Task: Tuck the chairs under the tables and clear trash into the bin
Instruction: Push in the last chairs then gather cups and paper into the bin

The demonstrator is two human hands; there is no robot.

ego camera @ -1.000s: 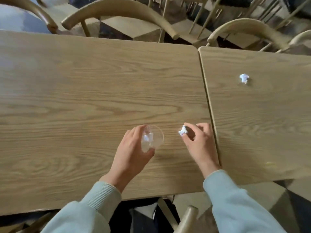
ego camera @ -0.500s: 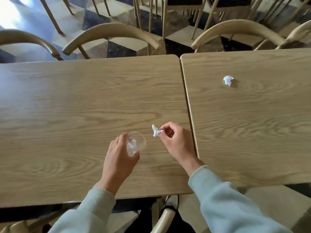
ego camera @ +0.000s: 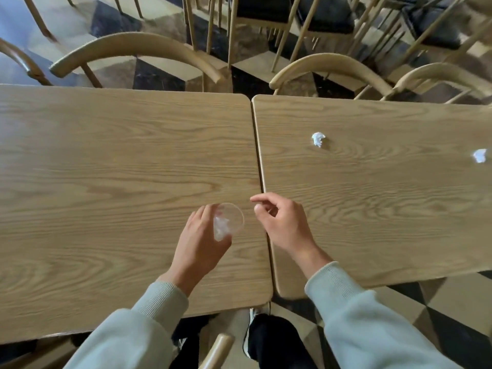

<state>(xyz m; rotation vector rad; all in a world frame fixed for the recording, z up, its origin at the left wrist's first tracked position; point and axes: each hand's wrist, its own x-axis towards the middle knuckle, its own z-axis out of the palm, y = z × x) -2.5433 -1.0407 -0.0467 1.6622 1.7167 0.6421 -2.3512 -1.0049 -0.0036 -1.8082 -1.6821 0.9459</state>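
My left hand (ego camera: pixel 198 243) grips a clear plastic cup (ego camera: pixel 231 219) tilted over the left wooden table (ego camera: pixel 106 182); crumpled white paper (ego camera: pixel 221 226) lies inside the cup. My right hand (ego camera: pixel 282 222) hovers just right of the cup, over the seam between the tables, fingers loosely curled and apart, holding nothing. Two crumpled white paper balls lie on the right table (ego camera: pixel 386 222): one (ego camera: pixel 318 139) near its middle, another (ego camera: pixel 480 155) at the right edge of view.
Curved-back wooden chairs (ego camera: pixel 138 46) (ego camera: pixel 330 65) (ego camera: pixel 439 73) stand along the far side of both tables, more chairs with black seats (ego camera: pixel 327 20) behind them. A chair back top (ego camera: pixel 218 350) shows below the near edge, beside my leg. No bin in view.
My right hand carried a paper scrap leftward to the cup and let it go; the scrap is now inside the cup and the hand is empty. The view has shifted right, showing a second paper ball.
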